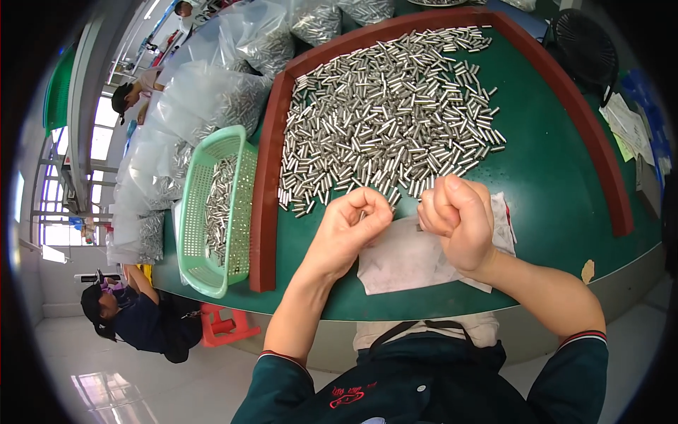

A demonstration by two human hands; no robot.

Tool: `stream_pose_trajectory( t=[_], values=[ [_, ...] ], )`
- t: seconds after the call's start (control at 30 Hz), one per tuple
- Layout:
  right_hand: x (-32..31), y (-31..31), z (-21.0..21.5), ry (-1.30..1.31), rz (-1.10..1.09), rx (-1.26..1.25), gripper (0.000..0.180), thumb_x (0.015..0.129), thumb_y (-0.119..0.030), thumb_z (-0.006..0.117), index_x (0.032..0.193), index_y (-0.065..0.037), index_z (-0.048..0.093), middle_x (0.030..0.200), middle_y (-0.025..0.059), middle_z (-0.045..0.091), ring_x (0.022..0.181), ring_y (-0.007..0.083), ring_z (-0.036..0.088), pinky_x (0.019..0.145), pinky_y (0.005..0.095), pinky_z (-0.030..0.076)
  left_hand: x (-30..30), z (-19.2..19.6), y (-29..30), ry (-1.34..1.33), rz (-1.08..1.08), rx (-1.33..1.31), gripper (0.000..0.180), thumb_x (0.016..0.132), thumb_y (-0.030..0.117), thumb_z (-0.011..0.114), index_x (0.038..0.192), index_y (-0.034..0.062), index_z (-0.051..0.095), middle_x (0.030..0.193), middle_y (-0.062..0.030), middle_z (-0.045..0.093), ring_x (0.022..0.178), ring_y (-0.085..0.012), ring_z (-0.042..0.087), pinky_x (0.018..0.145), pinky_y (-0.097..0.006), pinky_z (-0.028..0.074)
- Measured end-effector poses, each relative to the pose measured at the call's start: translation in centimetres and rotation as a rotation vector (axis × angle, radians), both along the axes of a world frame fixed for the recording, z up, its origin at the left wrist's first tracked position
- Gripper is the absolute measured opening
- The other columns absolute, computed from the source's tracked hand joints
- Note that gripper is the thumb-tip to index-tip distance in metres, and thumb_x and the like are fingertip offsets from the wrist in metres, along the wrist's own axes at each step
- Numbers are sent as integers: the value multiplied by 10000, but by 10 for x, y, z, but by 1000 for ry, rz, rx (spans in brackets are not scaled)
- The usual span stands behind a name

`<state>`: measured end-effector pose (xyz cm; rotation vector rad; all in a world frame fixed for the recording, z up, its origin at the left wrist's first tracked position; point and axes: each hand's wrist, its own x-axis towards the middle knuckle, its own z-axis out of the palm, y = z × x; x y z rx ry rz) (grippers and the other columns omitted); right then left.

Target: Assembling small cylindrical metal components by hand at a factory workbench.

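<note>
A wide heap of short, shiny metal pins (381,113) covers much of the green tabletop (537,155). Just in front of its near edge, my left hand (349,226) is closed, thumb and fingertips together; what it holds, if anything, is hidden. Close by on the right, my right hand (459,219) is curled into a fist. A small grey bit shows at its lower edge, too little to name. Under and between both hands lies a smudged white cloth (402,258).
Dark red wooden strips (265,212) border the heap. Left of it stands a light green plastic basket (244,184) with more pins, beside clear bags (240,99) of metal pieces. A black fan (585,49) and papers (627,127) lie right. A person (141,311) sits at left.
</note>
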<state>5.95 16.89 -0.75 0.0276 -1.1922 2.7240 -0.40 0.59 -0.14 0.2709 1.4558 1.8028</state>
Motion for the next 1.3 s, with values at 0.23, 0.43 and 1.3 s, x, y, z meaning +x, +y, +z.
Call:
stream_pose_trajectory(
  t=[0.23, 0.43, 1.3],
  values=[
    [-3, 0, 3, 15, 28, -8, 392, 891, -176, 328, 515, -86, 267, 457, -20, 270, 422, 65, 222, 407, 228, 189, -10, -2, -5, -324, -32, 244, 197, 858, 121, 521, 1026, 19, 541, 797, -41, 544, 499, -21, 314, 467, -157, 263],
    [-5, 1, 4, 15, 25, 9, 398, 896, -188, 323, 513, -92, 275, 435, -18, 269, 418, 69, 218, 410, 233, 194, -12, 1, -3, -346, 72, 161, 226, 862, 110, 500, 1051, -13, 521, 787, -52, 555, 470, -18, 322, 435, -155, 260],
    [-5, 2, 3, -22, 20, 23, 391, 881, -180, 338, 507, -88, 269, 447, -17, 285, 415, 61, 224, 405, 232, 194, 6, -9, 22, 920, 147, -505, 72, 707, 24, 634, 735, -7, 575, 461, -13, 413, 410, -75, 371, 404, -241, 328]
  ],
)
